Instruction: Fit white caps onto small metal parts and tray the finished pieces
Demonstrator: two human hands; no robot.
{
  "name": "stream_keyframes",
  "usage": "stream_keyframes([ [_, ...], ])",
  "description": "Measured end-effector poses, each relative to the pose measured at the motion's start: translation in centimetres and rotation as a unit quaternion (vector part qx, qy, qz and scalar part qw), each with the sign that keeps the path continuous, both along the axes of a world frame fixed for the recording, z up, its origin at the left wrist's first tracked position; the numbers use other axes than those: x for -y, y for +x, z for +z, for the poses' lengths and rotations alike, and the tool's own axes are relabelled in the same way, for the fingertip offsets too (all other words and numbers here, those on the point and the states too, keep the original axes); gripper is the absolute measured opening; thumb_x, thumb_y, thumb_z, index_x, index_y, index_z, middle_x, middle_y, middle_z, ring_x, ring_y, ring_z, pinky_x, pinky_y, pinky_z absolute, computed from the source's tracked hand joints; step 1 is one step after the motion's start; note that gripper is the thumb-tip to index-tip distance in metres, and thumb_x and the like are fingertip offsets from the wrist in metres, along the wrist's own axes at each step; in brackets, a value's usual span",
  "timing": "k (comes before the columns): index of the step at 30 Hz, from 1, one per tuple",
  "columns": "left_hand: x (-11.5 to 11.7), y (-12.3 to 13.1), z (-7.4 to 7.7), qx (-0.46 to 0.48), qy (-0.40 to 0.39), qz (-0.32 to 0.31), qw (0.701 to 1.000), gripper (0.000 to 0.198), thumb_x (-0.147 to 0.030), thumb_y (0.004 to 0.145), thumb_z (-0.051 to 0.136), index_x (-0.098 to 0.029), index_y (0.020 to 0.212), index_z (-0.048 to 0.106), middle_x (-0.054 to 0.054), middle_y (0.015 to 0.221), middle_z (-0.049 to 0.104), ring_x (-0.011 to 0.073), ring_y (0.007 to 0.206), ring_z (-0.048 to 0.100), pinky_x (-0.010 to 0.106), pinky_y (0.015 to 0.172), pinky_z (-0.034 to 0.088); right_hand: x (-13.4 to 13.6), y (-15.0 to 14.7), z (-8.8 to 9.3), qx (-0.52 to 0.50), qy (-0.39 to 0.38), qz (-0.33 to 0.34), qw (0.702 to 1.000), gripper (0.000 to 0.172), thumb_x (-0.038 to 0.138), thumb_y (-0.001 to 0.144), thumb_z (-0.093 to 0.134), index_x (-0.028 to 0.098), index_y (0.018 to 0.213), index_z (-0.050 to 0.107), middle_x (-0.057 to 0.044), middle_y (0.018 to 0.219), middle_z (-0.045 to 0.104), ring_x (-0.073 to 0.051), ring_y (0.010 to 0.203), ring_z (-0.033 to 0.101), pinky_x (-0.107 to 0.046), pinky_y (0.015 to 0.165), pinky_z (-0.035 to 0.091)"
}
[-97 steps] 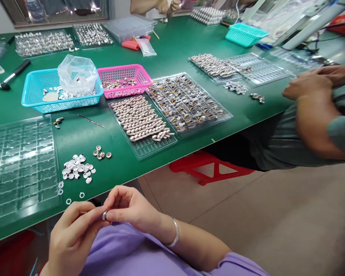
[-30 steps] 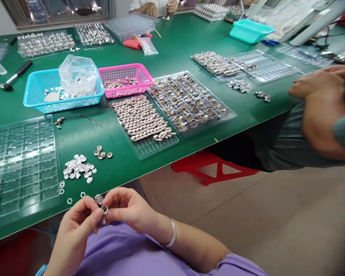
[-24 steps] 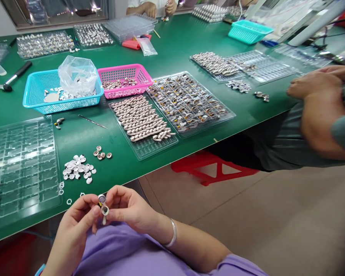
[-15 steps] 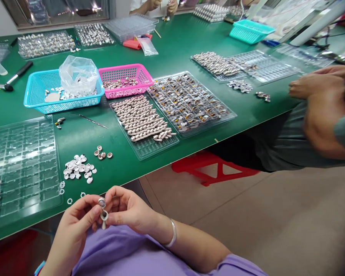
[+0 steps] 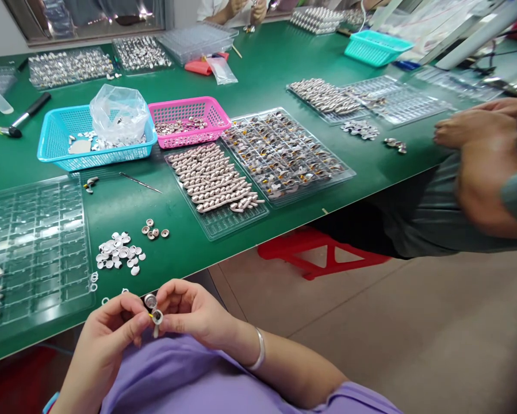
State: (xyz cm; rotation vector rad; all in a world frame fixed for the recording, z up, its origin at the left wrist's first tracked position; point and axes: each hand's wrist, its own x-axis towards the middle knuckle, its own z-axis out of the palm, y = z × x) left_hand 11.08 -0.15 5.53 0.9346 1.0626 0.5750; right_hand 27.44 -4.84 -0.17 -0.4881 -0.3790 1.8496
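Observation:
Both my hands meet over my lap, just below the green table's front edge [image 5: 184,270]. My left hand [image 5: 105,339] and my right hand [image 5: 193,313] pinch one small silvery earbud-like part [image 5: 153,310] between their fingertips; it has a round cap, a short white stem and a bit of yellow showing. On the table just above lie a pile of small white caps [image 5: 118,256], a few metal cups [image 5: 154,230] and loose white rings [image 5: 93,279]. A silver bangle sits on my right wrist.
A clear compartment tray [image 5: 34,247] lies at left, trays of pinkish stems [image 5: 213,181] and assembled parts [image 5: 284,152] in the middle. Blue basket [image 5: 60,144] with a plastic bag, pink basket [image 5: 189,115]. A co-worker's arms [image 5: 482,161] rest at right; a red stool [image 5: 318,253] stands below.
The small part came into view between my fingertips and turned slightly; 3.2 s ago it was mostly hidden. My hands stay in the same spot. The co-worker's hands barely shift.

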Motion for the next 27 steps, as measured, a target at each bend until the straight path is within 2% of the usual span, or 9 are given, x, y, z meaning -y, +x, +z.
stream_keyframes([
  [5, 0.3, 0.2, 0.1, 0.015, -0.046, 0.004, 0.999, 0.03, -0.037, 0.066, 0.085, -0.018, 0.062, 0.062, -0.004, 0.062, 0.054, 0.0071, 0.053, 0.045, 0.019, 0.053, 0.035, 0.0, 0.0, 0.5, 0.03, 0.005, 0.007, 1.0, 0.03, 0.018, 0.065, 0.088, 0.016, 0.091, 0.074, 0.0, 0.083, 0.076, -0.008, 0.074, 0.071, -0.02, 0.076, 0.057],
  [12, 0.2, 0.5, 0.4, 0.041, -0.123, -0.027, 0.991, 0.032, -0.032, 0.067, 0.084, -0.016, 0.059, 0.057, -0.004, 0.057, 0.053, 0.006, 0.05, 0.042, 0.019, 0.051, 0.032, -0.1, 0.2, 1.2, 0.07, -0.014, 0.015, 0.997, 0.028, 0.025, 0.061, 0.09, 0.015, 0.079, 0.073, 0.0, 0.073, 0.073, -0.009, 0.066, 0.069, -0.021, 0.069, 0.055],
  [17, -0.2, 0.6, 0.6, 0.052, -0.212, -0.035, 0.975, 0.031, -0.029, 0.063, 0.086, -0.018, 0.069, 0.058, -0.004, 0.055, 0.055, 0.0059, 0.048, 0.042, 0.017, 0.047, 0.029, -0.1, 0.4, 1.2, 0.085, -0.01, 0.018, 0.996, 0.033, 0.029, 0.058, 0.092, 0.014, 0.077, 0.07, 0.0, 0.074, 0.072, -0.01, 0.067, 0.069, -0.021, 0.068, 0.056],
  [20, -0.2, 0.9, 0.8, 0.063, -0.238, -0.039, 0.968, 0.032, -0.027, 0.062, 0.086, -0.018, 0.07, 0.057, -0.004, 0.056, 0.057, 0.0053, 0.047, 0.043, 0.016, 0.047, 0.029, -0.1, 0.6, 1.3, 0.082, 0.003, 0.025, 0.996, 0.034, 0.026, 0.06, 0.091, 0.014, 0.081, 0.068, 0.001, 0.076, 0.072, -0.009, 0.068, 0.069, -0.02, 0.069, 0.055],
  [24, 0.1, 1.2, 0.9, 0.048, -0.206, -0.043, 0.977, 0.029, -0.031, 0.065, 0.085, -0.018, 0.07, 0.059, -0.004, 0.055, 0.055, 0.0047, 0.047, 0.042, 0.015, 0.046, 0.031, 0.0, 0.9, 1.2, 0.097, 0.009, 0.031, 0.995, 0.037, 0.026, 0.063, 0.09, 0.014, 0.086, 0.064, 0.0, 0.079, 0.071, -0.009, 0.071, 0.069, -0.02, 0.07, 0.055],
  [27, 0.4, 0.9, 0.6, -0.001, -0.109, -0.039, 0.993, 0.027, -0.038, 0.067, 0.083, -0.019, 0.073, 0.065, -0.004, 0.058, 0.055, 0.0055, 0.049, 0.043, 0.015, 0.048, 0.036, 0.0, 1.0, 1.1, 0.142, 0.022, 0.017, 0.99, 0.036, 0.028, 0.065, 0.088, 0.015, 0.085, 0.061, 0.001, 0.079, 0.069, -0.009, 0.07, 0.068, -0.021, 0.07, 0.054],
])
